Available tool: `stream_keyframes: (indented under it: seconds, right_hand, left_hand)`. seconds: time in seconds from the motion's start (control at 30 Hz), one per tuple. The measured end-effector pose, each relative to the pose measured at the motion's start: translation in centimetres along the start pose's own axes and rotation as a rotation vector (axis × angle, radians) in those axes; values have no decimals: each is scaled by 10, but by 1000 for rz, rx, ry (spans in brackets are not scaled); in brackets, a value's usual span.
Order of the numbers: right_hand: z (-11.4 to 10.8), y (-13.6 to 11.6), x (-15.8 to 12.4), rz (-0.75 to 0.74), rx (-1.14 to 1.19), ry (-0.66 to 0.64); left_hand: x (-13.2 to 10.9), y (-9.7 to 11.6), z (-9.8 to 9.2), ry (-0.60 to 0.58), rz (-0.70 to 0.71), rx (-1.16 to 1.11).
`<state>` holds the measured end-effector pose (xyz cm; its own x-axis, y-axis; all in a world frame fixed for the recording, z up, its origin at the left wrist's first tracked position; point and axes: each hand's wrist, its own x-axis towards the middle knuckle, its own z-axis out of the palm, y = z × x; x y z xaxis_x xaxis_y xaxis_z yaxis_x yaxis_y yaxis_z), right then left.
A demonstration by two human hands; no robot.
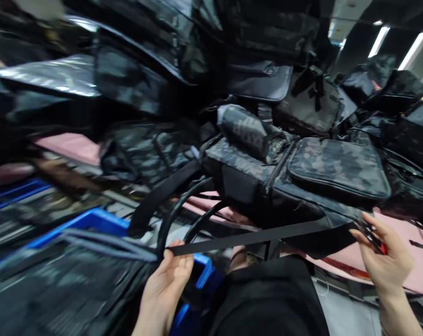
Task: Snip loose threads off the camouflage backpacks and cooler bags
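Note:
A black webbing strap (246, 238) stretches from the lower side of a dark camouflage backpack (242, 172) toward the left. My left hand (169, 280) pinches the free end of this strap between thumb and fingers. In my right hand (386, 252) is a small dark tool with a red part (374, 238), perhaps thread snips; the fingers cover much of it. That hand is beside the backpack's lower right corner. The backpack lies on its back or side, its camouflage front pocket (337, 165) facing up. Black looped handles or straps curve beside my left hand.
Blue crates (99, 219) stand at the left, with a dark bag (57, 284) over one. Pink sheets (403, 242) lie under the backpack. More dark bags (309, 98) are piled behind, and large dark bags hang or stack above. The left side is blurred.

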<state>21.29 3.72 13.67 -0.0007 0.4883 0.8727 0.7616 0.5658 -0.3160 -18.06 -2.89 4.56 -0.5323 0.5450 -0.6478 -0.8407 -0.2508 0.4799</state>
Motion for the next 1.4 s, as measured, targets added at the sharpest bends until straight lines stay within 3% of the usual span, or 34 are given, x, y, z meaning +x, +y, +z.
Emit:
stream_keyframes:
  seconds: [0.13,0.3,0.5,0.6,0.83,1.07,1.13,1.23,1.27,1.3,1.4]
  right_hand:
    - [1,0,-4,107,-77,39]
    - [-6,-32,-24,180,-36,-18]
    - [-1,-81,-67,265,383,-578]
    - [12,-92,-80,261,478,-711]
    - [37,-92,-85,218,519,-617]
    - [37,-85,-84,110,471,-544]
    - [30,-80,-85,136,439,-502]
    - [12,-64,-89,250,437,-444]
    - [4,-57,-91,297,438,-421]
    - [-4,-51,-93,347,429,-398]
    - [-25,-41,-97,481,325,-332]
  left_hand:
    - [-23,-10,-16,-65,61,54]
    - [-70,-49,-11,-416,16,450]
    - [-99,-79,-11,-589,48,778]
    - [-104,-85,-16,-650,81,858]
    - [-115,-90,-20,-641,-59,813]
    - [-117,-99,-27,-630,-95,830]
    - [-114,-99,-28,-722,-158,882]
    - [-96,-102,-25,-1032,-382,1032]
    - [-86,-107,-23,-1078,-449,1036]
    - [-74,-113,-20,-1068,-485,1013]
    - [-42,-142,-13,-805,-438,863]
